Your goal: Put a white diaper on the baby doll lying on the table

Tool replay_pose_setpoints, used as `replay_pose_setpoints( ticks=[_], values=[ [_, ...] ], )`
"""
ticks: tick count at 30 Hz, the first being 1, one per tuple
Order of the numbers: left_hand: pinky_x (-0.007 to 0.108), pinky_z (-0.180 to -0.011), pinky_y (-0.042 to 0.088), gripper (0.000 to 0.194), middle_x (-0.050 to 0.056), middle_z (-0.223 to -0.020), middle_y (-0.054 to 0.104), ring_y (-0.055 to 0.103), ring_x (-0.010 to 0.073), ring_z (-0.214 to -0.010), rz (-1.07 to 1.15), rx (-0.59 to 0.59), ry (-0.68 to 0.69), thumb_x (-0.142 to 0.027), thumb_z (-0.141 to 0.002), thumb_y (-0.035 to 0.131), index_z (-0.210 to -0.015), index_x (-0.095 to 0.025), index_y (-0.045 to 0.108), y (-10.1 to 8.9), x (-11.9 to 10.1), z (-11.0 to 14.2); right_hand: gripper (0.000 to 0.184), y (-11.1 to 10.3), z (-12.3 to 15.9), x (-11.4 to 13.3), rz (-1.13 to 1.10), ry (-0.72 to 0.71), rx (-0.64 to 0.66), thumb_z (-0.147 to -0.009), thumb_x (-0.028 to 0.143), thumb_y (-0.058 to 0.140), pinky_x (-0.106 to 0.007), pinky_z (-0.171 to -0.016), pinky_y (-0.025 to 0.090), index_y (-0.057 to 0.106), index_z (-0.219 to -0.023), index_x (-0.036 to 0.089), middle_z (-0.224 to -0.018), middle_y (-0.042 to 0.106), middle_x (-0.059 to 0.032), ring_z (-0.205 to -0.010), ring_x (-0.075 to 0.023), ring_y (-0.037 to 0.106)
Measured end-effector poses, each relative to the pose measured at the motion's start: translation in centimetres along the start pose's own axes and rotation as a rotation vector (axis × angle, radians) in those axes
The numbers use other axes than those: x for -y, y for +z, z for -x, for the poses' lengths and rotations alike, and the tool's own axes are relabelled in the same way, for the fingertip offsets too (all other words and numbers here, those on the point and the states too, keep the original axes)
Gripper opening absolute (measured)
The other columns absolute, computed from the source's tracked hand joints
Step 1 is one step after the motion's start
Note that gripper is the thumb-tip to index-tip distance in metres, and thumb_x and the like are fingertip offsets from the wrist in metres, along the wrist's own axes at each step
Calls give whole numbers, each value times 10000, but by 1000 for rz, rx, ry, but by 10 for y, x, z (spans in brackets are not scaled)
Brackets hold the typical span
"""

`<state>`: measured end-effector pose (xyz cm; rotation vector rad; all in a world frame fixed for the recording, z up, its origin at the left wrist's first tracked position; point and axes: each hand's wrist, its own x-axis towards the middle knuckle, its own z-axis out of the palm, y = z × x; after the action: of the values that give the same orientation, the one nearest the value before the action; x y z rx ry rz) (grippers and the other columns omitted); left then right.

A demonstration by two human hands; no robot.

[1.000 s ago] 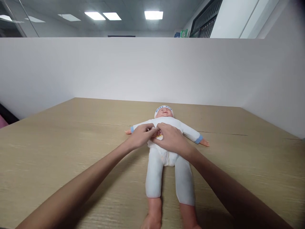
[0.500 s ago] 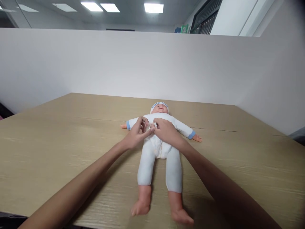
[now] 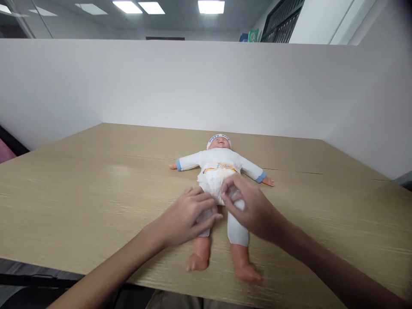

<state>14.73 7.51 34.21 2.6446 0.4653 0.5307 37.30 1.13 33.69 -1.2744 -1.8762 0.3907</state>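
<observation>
A baby doll (image 3: 238, 229) lies on its back on the wooden table, its head at the far end and its arms spread. It has a white long-sleeved suit with blue cuffs and a lettered white cap (image 3: 219, 137). Round its hips is a white diaper (image 3: 210, 180) with a colourful printed waistband. My left hand (image 3: 189, 214) hovers over one doll leg, fingers stretched out, with nothing in it. Beside the diaper's lower right, my right hand (image 3: 251, 206) has loosely curled fingers and the thumb apart, visibly holding nothing. My hands partly cover the doll's legs.
The wooden table (image 3: 80, 193) runs back to a white partition (image 3: 206, 86), which also closes off the right side. My lap (image 3: 175, 300) shows below the near edge. Something pink and black (image 3: 8, 148) stands beyond the left edge.
Both hands have let go at the diaper's waist and drawn back toward me, over the doll's legs. The printed waistband is uncovered now. The view has shifted slightly.
</observation>
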Motion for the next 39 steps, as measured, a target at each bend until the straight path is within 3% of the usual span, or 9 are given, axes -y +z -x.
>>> replay_pose_setpoints(
  ticks=[2, 5, 9, 15, 19, 24, 27, 35, 39],
  values=[
    [407, -951, 435, 258, 31, -1004, 709, 562, 255, -1038, -9, 75, -23, -415, -1110, 529, -974, -234, 652, 4, 0, 7, 72, -2, 31, 2, 21, 64, 141, -999, 206, 577, -312, -790, 525, 590, -1051, 254, -1025, 677, -25, -927, -193, 666],
    [392, -883, 447, 253, 33, -915, 676, 585, 258, -974, -3, 1, -170, -447, -1065, 596, -941, -227, 603, 10, 14, 5, 36, -4, 50, -12, 167, 149, 161, -1014, 241, 590, -328, -770, 492, 621, -1030, 249, -966, 707, -14, -860, -197, 673],
    [376, -786, 432, 314, 15, -825, 648, 599, 250, -823, -40, -92, -291, -523, -1002, 671, -951, -236, 553, 19, 34, -13, 132, 4, 36, -32, 312, 240, 82, -1028, 319, 627, -320, -661, 396, 602, -925, 240, -778, 672, 26, -682, -178, 622],
    [373, -756, 398, 354, 25, -761, 634, 585, 260, -796, -93, -115, -263, -514, -979, 693, -803, -243, 548, 32, 43, -28, 246, 23, 25, -36, 431, 240, 7, -1035, 338, 608, -316, -624, 313, 526, -825, 239, -753, 639, 13, -670, -191, 592],
    [368, -779, 409, 319, 24, -792, 633, 577, 244, -838, -8, -135, -177, -412, -1004, 657, -769, -232, 538, 33, 44, -24, 183, 25, 33, -37, 421, 216, -31, -1046, 349, 576, -315, -634, 351, 589, -899, 240, -895, 671, -20, -721, -199, 618],
    [387, -928, 480, 167, 89, -1220, 621, 619, 251, -1059, 82, -213, -99, -378, -1037, 612, -993, -221, 650, 32, 43, -20, 121, 29, 38, -31, 399, 239, -55, -1032, 354, 605, -326, -669, 412, 641, -1058, 241, -1161, 691, -40, -655, -159, 582],
    [404, -990, 477, 161, 93, -1262, 627, 612, 270, -1136, 116, -216, -97, -363, -1040, 598, -962, -224, 626, 32, 43, -20, 122, 31, 39, -28, 369, 216, -59, -1017, 341, 621, -332, -723, 436, 635, -1086, 241, -1265, 680, -52, -708, -165, 591],
    [332, -769, 428, 272, -7, -948, 603, 536, 201, -842, 330, -232, -270, -388, -922, 732, -1056, -239, 549, 40, 54, -25, 223, 26, 26, -37, 215, 416, -111, -942, 460, 669, -307, -610, 366, 589, -1013, 264, -623, 565, 61, -580, -200, 553],
    [298, -720, 409, 439, -39, -919, 577, 495, 152, -758, 570, -322, -341, -454, -872, 809, -1068, -245, 477, 47, 62, -23, 311, 17, 27, -41, 44, 457, -215, -908, 504, 712, -318, -637, 447, 572, -1042, 262, -886, 771, 1, -564, -167, 576]
  ],
)
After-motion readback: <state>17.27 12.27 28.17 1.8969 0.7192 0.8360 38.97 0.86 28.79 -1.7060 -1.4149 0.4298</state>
